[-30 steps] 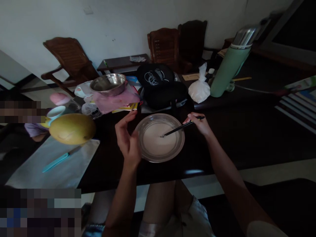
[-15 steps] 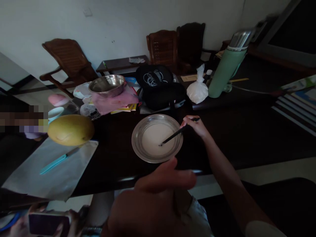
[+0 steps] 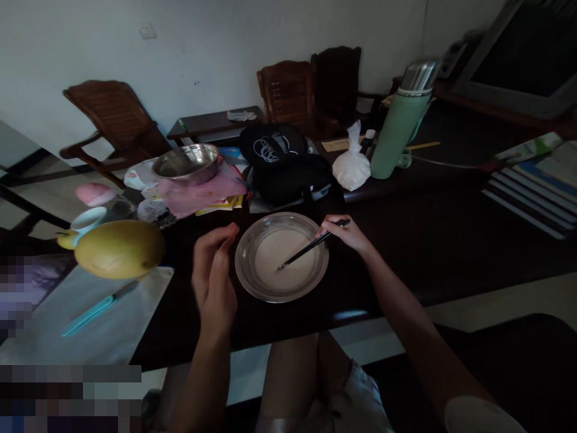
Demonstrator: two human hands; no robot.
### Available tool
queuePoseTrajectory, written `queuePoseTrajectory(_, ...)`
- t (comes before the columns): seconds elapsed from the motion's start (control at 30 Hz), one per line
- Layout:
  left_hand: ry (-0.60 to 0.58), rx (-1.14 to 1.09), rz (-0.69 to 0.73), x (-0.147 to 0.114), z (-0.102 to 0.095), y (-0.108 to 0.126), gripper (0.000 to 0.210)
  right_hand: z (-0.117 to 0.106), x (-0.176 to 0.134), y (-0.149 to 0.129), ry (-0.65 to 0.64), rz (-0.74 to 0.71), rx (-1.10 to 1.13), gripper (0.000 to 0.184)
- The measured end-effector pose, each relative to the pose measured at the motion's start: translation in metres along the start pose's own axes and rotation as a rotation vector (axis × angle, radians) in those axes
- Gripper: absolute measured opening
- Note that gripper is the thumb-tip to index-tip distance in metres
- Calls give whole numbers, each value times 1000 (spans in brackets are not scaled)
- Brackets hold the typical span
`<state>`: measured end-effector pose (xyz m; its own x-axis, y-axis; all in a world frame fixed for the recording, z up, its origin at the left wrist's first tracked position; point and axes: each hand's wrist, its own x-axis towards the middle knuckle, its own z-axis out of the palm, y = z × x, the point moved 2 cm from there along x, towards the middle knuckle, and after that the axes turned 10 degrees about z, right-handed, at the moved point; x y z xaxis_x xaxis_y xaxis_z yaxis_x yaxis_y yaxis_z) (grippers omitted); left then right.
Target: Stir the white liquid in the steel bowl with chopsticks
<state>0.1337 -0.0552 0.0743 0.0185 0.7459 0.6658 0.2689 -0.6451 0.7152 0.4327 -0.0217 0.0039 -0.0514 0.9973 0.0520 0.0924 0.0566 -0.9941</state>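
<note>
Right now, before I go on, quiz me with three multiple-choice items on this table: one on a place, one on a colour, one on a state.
1. Where do the chopsticks point?
A. into the metal plate
B. into the steel bowl
C. at the flask

2. What colour is the knife handle?
A. red
B. turquoise
C. black

3. How is the left hand?
A. gripping the plate
B. open, holding nothing
C. holding the fruit

Answers: A, their tips rest in the pale batter; B, it lies turquoise on the grey mat; C is wrong, so B, the fingers are spread beside the rim.

The plate [image 3: 252,282] lies at table centre, chopsticks [image 3: 311,246] in it. The pomelo [image 3: 119,248] sits at nine o'clock. The flask [image 3: 396,129] stands at two, the steel bowl [image 3: 187,163] at eleven.
</note>
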Motion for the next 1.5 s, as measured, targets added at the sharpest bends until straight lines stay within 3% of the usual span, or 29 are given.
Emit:
queuePoseTrajectory(0.07, 20, -60, -157, 25, 18, -50, 31, -1, 1, 1, 45, -10, 1, 42)
queuePoseTrajectory(0.17, 12, -151, -508, 43, 30, -124, 33, -9, 1, 1, 179, -15, 42, 44)
queuePoseTrajectory(0.23, -38, -255, -691, 42, 33, -157, 32, -8, 0, 1, 155, -10, 52, 45)
queuePoseTrajectory(0.3, -105, -383, -721, 37, 35, -171, 34, -3, 0, 0, 74, -26, 20, 45)
queuePoseTrajectory(0.4, -235, -537, -752, 28, 38, -171, 41, 2, 1, 0, 31, -64, -49, 41)
queuePoseTrajectory(0.47, -293, -565, -781, 26, 39, -168, 41, -3, 3, 2, 114, -62, -46, 39)
queuePoseTrajectory(0.57, -315, -560, -781, 27, 39, -168, 37, -14, 1, 4, 240, -42, 16, 42)
queuePoseTrajectory(0.63, -328, -571, -763, 28, 39, -169, 37, -13, 0, 4, 180, -32, 38, 44)
queuePoseTrajectory(0.77, -314, -572, -763, 26, 39, -173, 38, 1, 0, 1, -23, -36, -24, 39)
queuePoseTrajectory(0.83, -289, -546, -772, 26, 38, -174, 37, 0, 0, 0, 28, -46, -44, 37)
queuePoseTrajectory(0.97, -282, -529, -784, 27, 39, -171, 36, -14, -1, 1, 250, -35, 4, 41)
queuePoseTrajectory(1.17, -286, -586, -772, 28, 41, -166, 36, 2, -2, -2, -5, -44, -45, 39)
queuePoseTrajectory(1.23, -288, -582, -782, 26, 41, -167, 37, 2, 0, -1, 27, -46, -69, 36)
queuePoseTrajectory(1.37, -267, -549, -764, 25, 40, -169, 35, -12, 0, 4, 252, -29, 2, 40)
queuePoseTrajectory(1.43, -269, -542, -758, 26, 40, -168, 36, -12, -1, 4, 234, -46, 14, 44)
queuePoseTrajectory(1.5, -282, -550, -772, 27, 40, -166, 37, -6, -2, 2, 115, -52, -48, 42)
